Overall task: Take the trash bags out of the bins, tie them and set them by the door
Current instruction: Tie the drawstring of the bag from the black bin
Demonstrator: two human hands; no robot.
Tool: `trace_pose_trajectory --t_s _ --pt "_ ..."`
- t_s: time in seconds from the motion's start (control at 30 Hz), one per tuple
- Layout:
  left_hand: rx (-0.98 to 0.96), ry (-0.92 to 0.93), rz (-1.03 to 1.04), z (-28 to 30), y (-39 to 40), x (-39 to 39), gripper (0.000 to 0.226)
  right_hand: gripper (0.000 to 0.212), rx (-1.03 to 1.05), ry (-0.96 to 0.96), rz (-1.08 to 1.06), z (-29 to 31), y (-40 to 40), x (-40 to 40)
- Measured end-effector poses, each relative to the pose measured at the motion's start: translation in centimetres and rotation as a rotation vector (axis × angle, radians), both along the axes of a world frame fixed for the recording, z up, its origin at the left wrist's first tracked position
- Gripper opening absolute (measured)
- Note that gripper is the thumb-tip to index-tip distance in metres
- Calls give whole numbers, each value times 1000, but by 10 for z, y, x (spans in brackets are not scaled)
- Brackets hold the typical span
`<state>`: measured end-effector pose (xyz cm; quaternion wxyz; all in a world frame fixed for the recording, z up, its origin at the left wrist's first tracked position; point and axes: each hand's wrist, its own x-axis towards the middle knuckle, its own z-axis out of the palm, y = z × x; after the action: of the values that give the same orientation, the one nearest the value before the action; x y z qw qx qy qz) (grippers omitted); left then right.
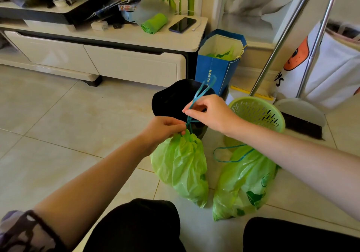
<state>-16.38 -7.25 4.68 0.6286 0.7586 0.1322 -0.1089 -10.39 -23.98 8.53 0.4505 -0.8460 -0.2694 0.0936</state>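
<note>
A full green trash bag rests on the floor tiles in front of my knees, its mouth gathered shut. My left hand pinches the gathered neck. My right hand holds the bag's teal drawstring taut above the neck, its loops sticking upward. A second green trash bag lies to the right with its drawstring loose on the floor. Behind the bags stand a black bin and a green slotted bin, tipped toward me.
A white TV cabinet runs along the back left, with a green roll of bags and a phone on top. A blue paper bag, a broom and dustpan and a white laundry bag crowd the right.
</note>
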Motion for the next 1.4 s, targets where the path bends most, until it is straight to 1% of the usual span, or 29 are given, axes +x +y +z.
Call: trace_pose_trajectory --t_s 0.13,0.23,0.3,0.4,0.43,0.5,0.57,0.6,0.67,0.7,0.8,0.87,0.97,1.03,1.07,1.13,1.2,1.27,1.33,1.37,1.4 --pt "108 -10 -180 3 -5 1 13 16 -79 -85 116 12 8 2" --pt "124 -36 -192 4 -12 0 18 18 -130 -146 170 11 14 1" --pt "136 -60 -181 7 -15 -3 16 22 -186 -155 169 6 17 2" --pt "147 -62 -179 7 -12 -5 24 38 -277 -65 165 -1 11 5" --pt "125 -52 -175 7 -9 -6 23 43 -316 -37 169 -3 8 3" --pt "67 -25 -156 7 -4 -6 22 47 -364 21 157 -8 2 0" --pt "4 -5 -129 10 -1 -7 22 45 -320 138 147 -15 -3 -1" --pt "-13 -3 -119 11 1 -7 22 39 -278 207 148 -18 -4 0" --pt "10 -27 -124 12 5 -7 21 19 -207 307 165 -23 -7 0" --pt "32 -47 -138 13 7 -8 19 18 -191 325 183 -23 -6 -1" --pt "88 -104 -176 16 11 -10 8 25 -192 336 242 -27 -2 -3" --pt "172 -169 -195 18 12 -11 8 21 -182 319 258 -29 3 -6" --pt "240 -255 -206 19 13 -13 12 12 -203 189 264 -30 11 -8" --pt "287 -312 -223 18 15 -13 16 16 -219 141 265 -29 14 -8" --pt "329 -344 -230 16 17 -13 18 15 -219 138 262 -29 14 -8" --pt "442 -399 -205 11 21 -12 16 5 -209 145 248 -30 14 -9" --pt "535 -462 -157 6 24 -13 14 4 -181 159 238 -32 14 -8" --pt "695 -605 -168 4 26 -15 11 11 -136 204 246 -33 15 -9" --pt "942 -783 -230 3 28 -18 8 11 -90 298 258 -32 16 -9" --pt "1021 -851 -240 3 29 -19 8 10 -73 337 256 -32 16 -8" --pt "1058 -900 -234 3 29 -20 10 9 -54 367 245 -32 16 -8"
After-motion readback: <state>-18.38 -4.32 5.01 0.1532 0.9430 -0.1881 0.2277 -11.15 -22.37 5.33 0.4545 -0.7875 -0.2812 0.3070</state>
